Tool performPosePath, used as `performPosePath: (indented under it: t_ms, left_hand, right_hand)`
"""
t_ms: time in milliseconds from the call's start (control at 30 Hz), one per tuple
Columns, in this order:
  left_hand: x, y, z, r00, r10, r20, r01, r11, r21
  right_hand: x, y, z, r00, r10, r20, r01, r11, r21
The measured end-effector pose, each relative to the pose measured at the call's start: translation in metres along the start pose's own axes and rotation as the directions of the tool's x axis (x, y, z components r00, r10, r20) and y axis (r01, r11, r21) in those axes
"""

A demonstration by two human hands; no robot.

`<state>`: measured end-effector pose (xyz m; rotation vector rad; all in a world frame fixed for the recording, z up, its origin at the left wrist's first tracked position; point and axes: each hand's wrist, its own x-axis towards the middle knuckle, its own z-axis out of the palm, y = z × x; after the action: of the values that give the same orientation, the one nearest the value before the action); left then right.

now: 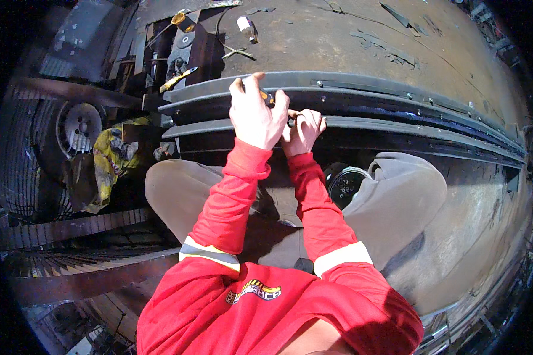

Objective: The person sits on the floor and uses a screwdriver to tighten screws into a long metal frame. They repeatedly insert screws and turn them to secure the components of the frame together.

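Note:
Two long dark steel beams point(373, 123) with bolts along their edges lie side by side across the floor in front of me. My left hand point(257, 118) is over the beams near their left end, fingers curled round a small black-and-orange tool point(268, 99). Most of that tool is hidden by the hand, so its kind does not show. Just to the right, lower and close beside it, my right hand point(304, 131) is closed at the nearer beam's top edge. Something dark shows by its thumb, too covered to name.
A paintbrush point(178, 79) with a yellowish handle lies past the beams' left end, near an orange-yellow cup point(183, 22). Beyond the beams lies a bottle point(247, 28) with a white label. A stained yellow cloth point(115, 155) and a wheel point(79, 129) are at left.

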<state>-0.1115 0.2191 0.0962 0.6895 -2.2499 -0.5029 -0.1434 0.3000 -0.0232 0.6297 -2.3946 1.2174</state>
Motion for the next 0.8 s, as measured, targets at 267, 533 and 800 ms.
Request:
performPosePath:
  t_ms: [267, 533, 800]
  left_hand:
    - [-0.01, -0.071, 0.035, 0.739, -0.551, 0.388, 0.621, 0.332, -0.71]
    - [0.006, -0.071, 0.011, 0.92, -0.386, 0.066, 0.337, 0.696, -0.634]
    - [0.013, -0.084, -0.001, 0.823, -0.551, 0.135, 0.442, 0.474, -0.761]
  right_hand:
    - [0.004, -0.009, 0.01, 0.987, 0.159, 0.012, -0.156, 0.979, -0.132]
    - [0.005, -0.01, 0.011, 0.985, 0.171, 0.003, -0.17, 0.981, -0.098]
    - [0.004, -0.009, 0.011, 0.987, 0.162, -0.013, -0.162, 0.983, -0.09]
